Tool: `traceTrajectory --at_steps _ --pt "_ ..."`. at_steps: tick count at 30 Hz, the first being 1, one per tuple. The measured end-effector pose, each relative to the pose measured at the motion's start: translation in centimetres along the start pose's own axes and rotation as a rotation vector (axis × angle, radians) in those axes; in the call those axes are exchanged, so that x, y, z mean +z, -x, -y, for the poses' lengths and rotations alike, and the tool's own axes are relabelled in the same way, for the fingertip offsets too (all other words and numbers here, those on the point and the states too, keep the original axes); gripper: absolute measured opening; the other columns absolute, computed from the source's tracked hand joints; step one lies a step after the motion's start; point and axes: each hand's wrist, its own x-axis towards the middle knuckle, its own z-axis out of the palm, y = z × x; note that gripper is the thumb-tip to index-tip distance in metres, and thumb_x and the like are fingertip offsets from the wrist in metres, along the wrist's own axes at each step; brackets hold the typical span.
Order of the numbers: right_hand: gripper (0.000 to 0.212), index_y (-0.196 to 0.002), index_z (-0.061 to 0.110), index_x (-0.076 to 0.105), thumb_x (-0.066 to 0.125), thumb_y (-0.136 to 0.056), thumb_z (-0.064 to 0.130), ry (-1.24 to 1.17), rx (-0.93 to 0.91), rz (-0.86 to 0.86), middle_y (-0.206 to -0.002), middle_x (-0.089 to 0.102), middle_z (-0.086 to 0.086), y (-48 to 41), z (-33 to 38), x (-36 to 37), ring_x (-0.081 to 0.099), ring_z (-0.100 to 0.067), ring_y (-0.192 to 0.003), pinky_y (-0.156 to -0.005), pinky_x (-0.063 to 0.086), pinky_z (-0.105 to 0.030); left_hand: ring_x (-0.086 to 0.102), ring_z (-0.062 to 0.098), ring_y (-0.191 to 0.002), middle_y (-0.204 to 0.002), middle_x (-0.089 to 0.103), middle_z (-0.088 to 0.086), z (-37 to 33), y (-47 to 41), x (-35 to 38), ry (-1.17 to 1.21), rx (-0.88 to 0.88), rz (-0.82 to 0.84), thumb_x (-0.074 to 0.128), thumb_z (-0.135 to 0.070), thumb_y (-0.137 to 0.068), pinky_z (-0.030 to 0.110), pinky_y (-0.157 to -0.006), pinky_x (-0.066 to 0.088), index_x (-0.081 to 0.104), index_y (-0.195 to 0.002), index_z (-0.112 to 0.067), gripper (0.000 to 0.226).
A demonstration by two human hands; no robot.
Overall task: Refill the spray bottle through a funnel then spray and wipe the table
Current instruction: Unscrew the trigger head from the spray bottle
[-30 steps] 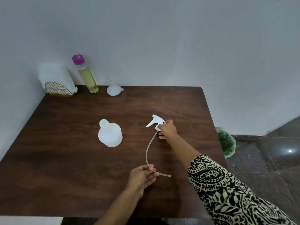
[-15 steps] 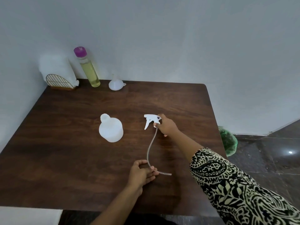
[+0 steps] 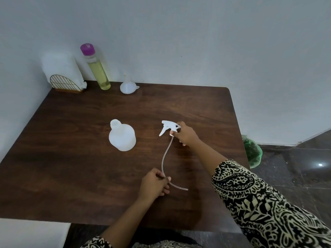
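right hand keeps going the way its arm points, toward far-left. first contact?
Likely the spray bottle, just past the trigger head the right hand holds; depth unclear, it might pass behind it.

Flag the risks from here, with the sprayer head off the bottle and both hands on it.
1. The open spray bottle stands close to the dip tube; swinging the tube could tip it.
2. The left hand pinches the thin tube while the right hand holds the sprayer head; pulling apart may kink it or pull it out.
3. The funnel sits at the far edge beside the tall refill bottle; reaching could topple that.
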Motion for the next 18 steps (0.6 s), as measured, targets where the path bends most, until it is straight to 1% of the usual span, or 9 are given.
traceTrajectory --at_steps 4,8,11,13,14,15,17,18 --pt "0.057 -0.132 0.017 0.039 0.062 -0.085 0.043 -0.027 0.007 -0.018 -0.118 0.062 -0.006 0.1 -0.3 0.0 0.067 -0.031 -0.082 -0.075 0.056 -0.045 0.068 0.017 -0.055 -0.068 0.071 0.008 -0.6 -0.3 -0.1 -0.022 -0.051 0.02 0.067 -0.03 -0.089 0.024 -0.048 0.049 0.06 -0.087 -0.007 0.025" --pt "0.069 -0.138 0.016 0.033 0.063 -0.084 0.044 -0.025 -0.017 -0.05 -0.125 0.061 -0.009 -0.1 -0.8 0.2 0.055 -0.02 -0.08 -0.079 0.055 -0.046 0.066 0.015 -0.052 -0.067 0.071 0.006 -1.2 -0.4 -0.4 -0.005 -0.058 0.048 0.067 -0.04 -0.087 0.024 -0.048 0.049 0.061 -0.082 -0.008 0.033" --pt "0.072 -0.14 0.016 0.03 0.064 -0.083 0.043 -0.018 -0.032 -0.063 -0.125 0.061 -0.009 0.2 -0.7 0.1 0.053 -0.02 -0.079 -0.08 0.054 -0.046 0.065 0.015 -0.053 -0.067 0.07 0.006 -1.6 -0.1 -0.4 0.012 -0.059 0.062 0.067 -0.043 -0.086 0.024 -0.05 0.048 0.062 -0.084 -0.007 0.036" --pt "0.072 -0.14 0.017 0.03 0.065 -0.083 0.043 -0.011 -0.033 -0.06 -0.124 0.062 -0.009 0.6 -0.5 0.0 0.056 -0.022 -0.08 -0.081 0.053 -0.045 0.064 0.016 -0.053 -0.068 0.069 0.006 -1.8 0.1 -0.4 0.037 -0.055 0.06 0.067 -0.045 -0.085 0.025 -0.052 0.048 0.062 -0.084 -0.007 0.038" --pt "0.072 -0.141 0.017 0.03 0.064 -0.084 0.043 0.0 -0.035 -0.062 -0.123 0.062 -0.01 0.9 -0.5 0.0 0.06 -0.025 -0.085 -0.083 0.052 -0.043 0.064 0.016 -0.053 -0.069 0.07 0.005 -1.9 0.2 -0.4 0.035 -0.056 0.055 0.068 -0.047 -0.084 0.025 -0.052 0.048 0.062 -0.084 -0.008 0.039" --pt "0.072 -0.141 0.016 0.03 0.064 -0.084 0.044 0.015 -0.038 -0.069 -0.124 0.062 -0.01 1.1 -0.5 -0.1 0.062 -0.028 -0.095 -0.085 0.05 -0.041 0.064 0.016 -0.054 -0.069 0.07 0.005 -2.1 0.3 -0.5 0.022 -0.056 0.047 0.069 -0.05 -0.082 0.025 -0.052 0.048 0.063 -0.084 -0.008 0.042" --pt "0.072 -0.142 0.016 0.029 0.063 -0.086 0.044 0.038 -0.039 -0.099 -0.127 0.06 -0.009 1.5 -0.4 -0.2 0.058 -0.031 -0.113 -0.087 0.045 -0.039 0.065 0.016 -0.054 -0.07 0.072 0.004 -2.4 0.4 -0.7 -0.024 -0.052 0.024 0.068 -0.057 -0.079 0.025 -0.051 0.049 0.064 -0.084 -0.009 0.048" --pt "0.07 -0.142 0.016 0.03 0.062 -0.086 0.044 0.04 -0.038 -0.122 -0.13 0.058 -0.009 1.8 -0.2 -0.3 0.056 -0.031 -0.117 -0.088 0.045 -0.039 0.065 0.015 -0.053 -0.069 0.072 0.003 -2.5 0.5 -0.9 -0.054 -0.045 0.003 0.066 -0.06 -0.079 0.025 -0.049 0.049 0.064 -0.085 -0.009 0.051"
